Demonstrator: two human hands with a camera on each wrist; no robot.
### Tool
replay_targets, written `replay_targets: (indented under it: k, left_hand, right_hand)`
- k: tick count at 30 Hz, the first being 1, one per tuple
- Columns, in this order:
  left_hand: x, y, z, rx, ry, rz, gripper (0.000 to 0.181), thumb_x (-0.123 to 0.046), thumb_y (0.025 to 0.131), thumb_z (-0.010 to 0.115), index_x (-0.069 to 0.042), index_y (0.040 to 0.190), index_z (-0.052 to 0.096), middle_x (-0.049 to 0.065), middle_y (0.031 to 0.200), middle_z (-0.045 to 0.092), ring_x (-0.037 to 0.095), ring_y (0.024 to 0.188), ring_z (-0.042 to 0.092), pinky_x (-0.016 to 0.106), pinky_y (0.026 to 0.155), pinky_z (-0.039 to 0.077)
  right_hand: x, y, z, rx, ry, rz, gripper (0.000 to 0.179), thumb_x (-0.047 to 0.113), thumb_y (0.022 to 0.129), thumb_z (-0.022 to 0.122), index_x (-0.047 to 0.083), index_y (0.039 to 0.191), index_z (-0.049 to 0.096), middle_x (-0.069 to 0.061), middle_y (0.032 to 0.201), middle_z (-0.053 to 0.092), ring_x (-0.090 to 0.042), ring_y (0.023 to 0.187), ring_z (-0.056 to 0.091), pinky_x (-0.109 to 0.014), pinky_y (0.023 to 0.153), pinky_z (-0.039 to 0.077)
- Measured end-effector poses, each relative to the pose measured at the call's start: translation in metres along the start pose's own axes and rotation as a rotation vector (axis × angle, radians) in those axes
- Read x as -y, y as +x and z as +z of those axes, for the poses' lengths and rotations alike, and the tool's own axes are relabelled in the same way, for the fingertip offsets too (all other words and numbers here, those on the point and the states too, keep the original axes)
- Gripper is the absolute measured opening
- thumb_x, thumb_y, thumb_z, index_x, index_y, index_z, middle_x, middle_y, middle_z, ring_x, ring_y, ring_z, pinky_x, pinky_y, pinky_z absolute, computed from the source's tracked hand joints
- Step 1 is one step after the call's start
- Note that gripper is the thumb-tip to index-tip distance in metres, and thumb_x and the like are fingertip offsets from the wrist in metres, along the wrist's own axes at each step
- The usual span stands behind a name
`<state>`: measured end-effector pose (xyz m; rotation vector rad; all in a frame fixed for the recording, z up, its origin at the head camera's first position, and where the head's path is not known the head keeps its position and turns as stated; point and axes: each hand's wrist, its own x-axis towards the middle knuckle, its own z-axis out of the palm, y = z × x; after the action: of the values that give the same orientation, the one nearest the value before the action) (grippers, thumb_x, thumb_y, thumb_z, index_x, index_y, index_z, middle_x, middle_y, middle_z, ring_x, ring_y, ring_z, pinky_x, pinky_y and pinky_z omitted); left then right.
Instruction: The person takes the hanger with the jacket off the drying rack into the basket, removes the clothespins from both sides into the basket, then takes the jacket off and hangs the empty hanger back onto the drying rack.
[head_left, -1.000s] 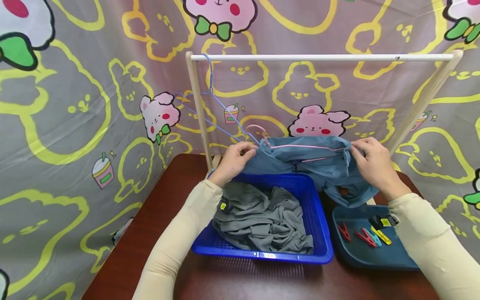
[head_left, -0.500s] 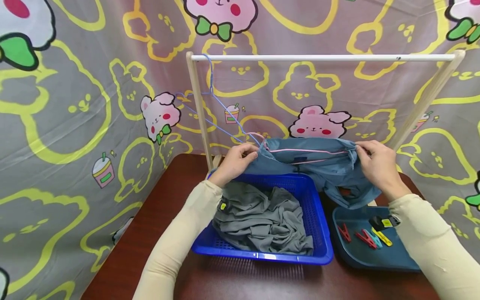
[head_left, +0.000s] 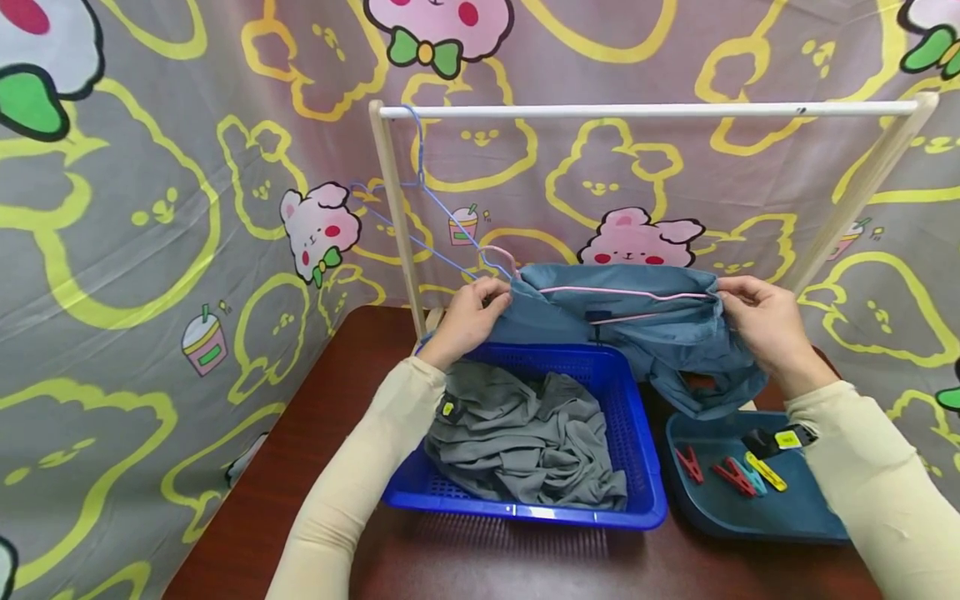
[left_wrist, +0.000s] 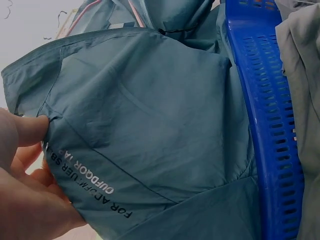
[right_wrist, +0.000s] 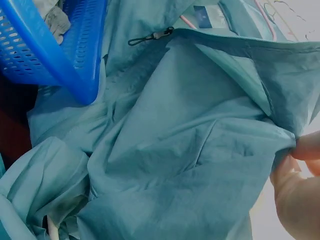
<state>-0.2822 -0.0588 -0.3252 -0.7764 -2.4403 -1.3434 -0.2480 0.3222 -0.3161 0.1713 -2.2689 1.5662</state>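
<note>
A blue-grey jacket with a zip pull and printed lettering is spread between my two hands behind the basket. Inside its opening runs a pink clothes hanger, its hook poking out near the left end. My left hand pinches the jacket's left shoulder between thumb and fingers, lettering close by in the left wrist view. At the other end, my right hand pinches the right shoulder, where the hanger's arm reaches. One sleeve droops over the small tray's back edge.
A blue plastic basket holds crumpled grey cloth. Right of it, a dark teal tray contains several clothespins. Behind stands a rack with a white rail and wooden posts; a blue hanger hangs at its left end.
My right hand has shifted right, drawing the jacket's right shoulder outward along the pink hanger. The jacket looks more stretched and slightly raised; my left hand has barely moved.
</note>
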Motion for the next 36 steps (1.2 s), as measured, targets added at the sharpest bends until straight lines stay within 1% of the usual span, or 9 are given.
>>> replay_targets:
  k: [2,5,10,14,18,23,29,31,36]
  left_hand:
    - [0.000,0.001,0.000,-0.024,0.001,0.003,0.022,-0.014,0.098,0.054,-0.003,0.113,0.066,0.007,0.098,0.062,0.018,0.082,0.056,0.031,0.074,0.046]
    - [-0.001,0.004,0.000,-0.054,0.021,0.013,0.021,-0.014,0.098,0.054,-0.003,0.110,0.066,0.006,0.096,0.062,0.017,0.082,0.056,0.030,0.074,0.045]
    - [-0.006,0.010,-0.003,-0.121,0.023,0.069,0.015,-0.009,0.096,0.056,-0.001,0.099,0.068,0.009,0.088,0.063,0.020,0.082,0.056,0.030,0.077,0.044]
    - [-0.011,0.014,-0.005,-0.142,0.000,0.096,0.013,-0.007,0.095,0.057,0.000,0.093,0.068,0.009,0.086,0.061,0.021,0.081,0.055,0.030,0.077,0.043]
    - [-0.013,0.016,-0.006,-0.135,0.007,0.082,0.013,-0.008,0.094,0.058,-0.001,0.095,0.069,0.009,0.088,0.062,0.020,0.080,0.055,0.028,0.076,0.043]
    - [-0.013,0.016,-0.003,-0.143,0.007,0.069,0.013,-0.008,0.094,0.059,-0.001,0.097,0.069,0.008,0.088,0.063,0.019,0.080,0.056,0.028,0.076,0.044]
    - [-0.018,0.018,0.001,-0.145,-0.006,0.080,0.013,-0.008,0.094,0.059,-0.001,0.097,0.070,0.008,0.087,0.063,0.020,0.080,0.055,0.028,0.074,0.043]
    - [-0.020,0.019,0.002,-0.152,-0.011,0.087,0.013,-0.008,0.094,0.059,-0.001,0.096,0.070,0.008,0.087,0.063,0.020,0.079,0.055,0.028,0.074,0.042]
    - [-0.026,0.020,0.006,-0.148,-0.036,0.092,0.013,-0.006,0.093,0.059,0.001,0.097,0.069,0.010,0.088,0.062,0.021,0.081,0.054,0.026,0.073,0.041]
  right_hand:
    - [-0.002,0.002,-0.001,0.041,0.107,0.021,0.026,0.009,0.096,0.054,0.030,0.089,0.068,0.022,0.078,0.064,0.004,0.070,0.059,-0.011,0.060,0.047]
    - [-0.004,0.004,-0.002,0.066,0.144,0.020,0.027,0.008,0.096,0.055,0.030,0.089,0.069,0.020,0.079,0.065,0.004,0.071,0.060,-0.012,0.060,0.047]
    - [-0.008,0.004,0.005,0.048,-0.084,-0.044,0.017,0.007,0.095,0.053,0.012,0.100,0.069,0.023,0.082,0.061,0.010,0.073,0.055,-0.009,0.061,0.045]
    - [-0.009,0.001,0.014,0.073,-0.270,-0.101,0.023,0.007,0.095,0.053,-0.009,0.109,0.063,-0.005,0.093,0.066,0.015,0.076,0.050,-0.007,0.064,0.042]
    - [-0.011,-0.001,0.022,0.100,-0.346,-0.161,0.024,0.007,0.094,0.055,-0.011,0.108,0.063,-0.028,0.100,0.063,0.019,0.076,0.046,-0.004,0.066,0.039]
    - [-0.015,-0.008,0.033,0.135,-0.411,-0.271,0.017,0.003,0.092,0.057,-0.005,0.104,0.066,-0.023,0.092,0.067,0.013,0.075,0.051,-0.006,0.065,0.039]
    - [-0.017,-0.020,0.052,0.175,-0.509,-0.523,0.021,-0.014,0.082,0.059,-0.003,0.098,0.066,-0.016,0.089,0.066,-0.026,0.075,0.064,-0.039,0.062,0.052]
    - [-0.015,-0.022,0.059,0.212,-0.529,-0.598,0.023,-0.016,0.080,0.060,-0.002,0.097,0.066,-0.013,0.090,0.065,-0.026,0.074,0.063,-0.043,0.060,0.052]
    - [-0.010,-0.026,0.073,0.340,-0.550,-0.706,0.023,-0.014,0.079,0.064,0.000,0.097,0.066,-0.008,0.093,0.062,-0.018,0.074,0.060,-0.036,0.059,0.051]
